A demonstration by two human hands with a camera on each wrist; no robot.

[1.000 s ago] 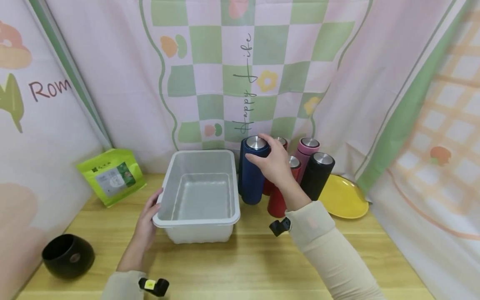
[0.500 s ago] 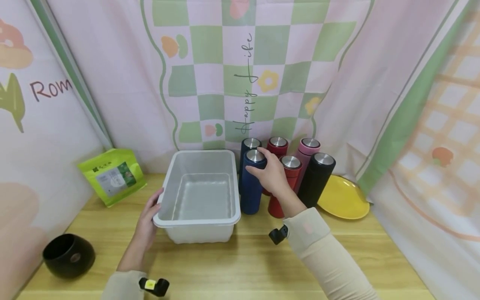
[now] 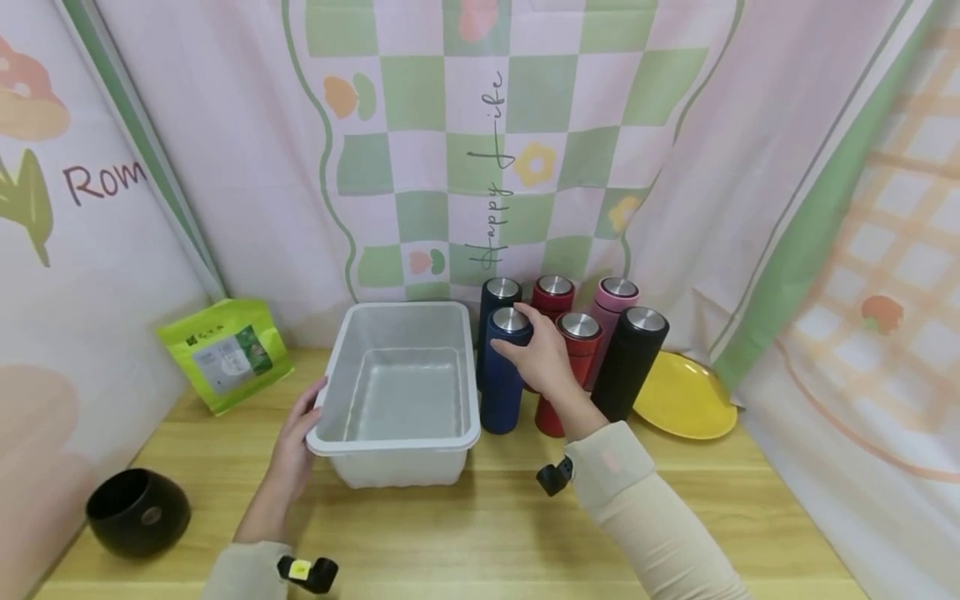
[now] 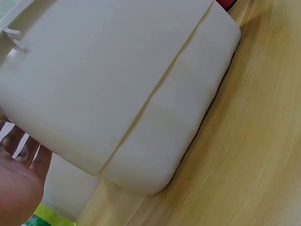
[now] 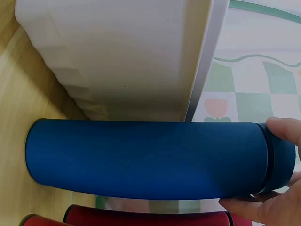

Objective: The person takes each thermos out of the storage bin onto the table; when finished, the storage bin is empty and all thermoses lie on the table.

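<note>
The right hand point(image 3: 542, 357), its grip clenched round the blue bottle's point(image 3: 501, 375) cap, has lowered it onto the desk point(image 3: 480, 517) beside the white tub point(image 3: 397, 442), whose left rim the left hand point(image 3: 296, 437) still touches with relaxed fingers.

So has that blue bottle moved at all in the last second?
Yes. The blue bottle, gripped near its cap by the right hand, has come down beside the white bin; its cap now sits lower against the dark bottle behind it.

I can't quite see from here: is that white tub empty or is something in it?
Empty. The head view looks into the white tub and shows only its bare bottom.
</note>
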